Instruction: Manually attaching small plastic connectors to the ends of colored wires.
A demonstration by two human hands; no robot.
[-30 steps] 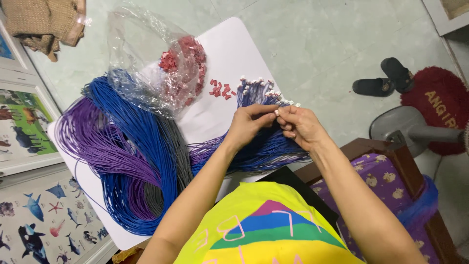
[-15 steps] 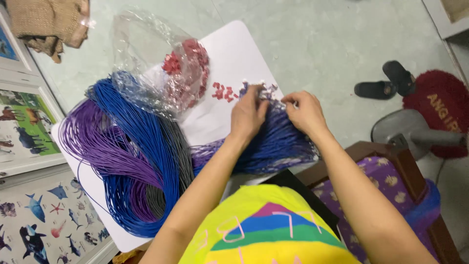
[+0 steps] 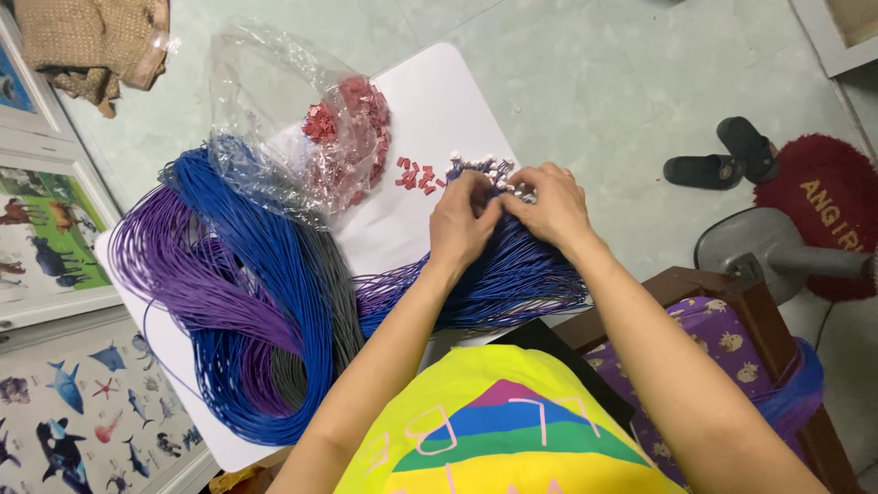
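We see the bundle of blue and purple wires (image 3: 512,274) fanned across the bench's (image 3: 439,101) right edge, its white-tipped ends under both hands. Our left hand (image 3: 462,224) and right hand (image 3: 547,206) pinch those tips, fingers pressed together. Loose red connectors (image 3: 416,176) lie just beside them; a clear bag (image 3: 302,119) sits nearer the far edge.

The wires (image 3: 512,274) under the left hand (image 3: 462,224) and right hand (image 3: 549,206) carry smooth blue and purple plastic insulation with a slight sheen. The red connector housings (image 3: 416,176) are matt moulded plastic. The bag (image 3: 274,110) is thin, clear, crinkled glossy film. The table (image 3: 439,101) has a smooth, matt white top. The floor (image 3: 594,82) is smooth, pale green and faintly mottled. The slippers (image 3: 722,155) look matt black rubber. The mat (image 3: 823,210) is shaggy red pile.
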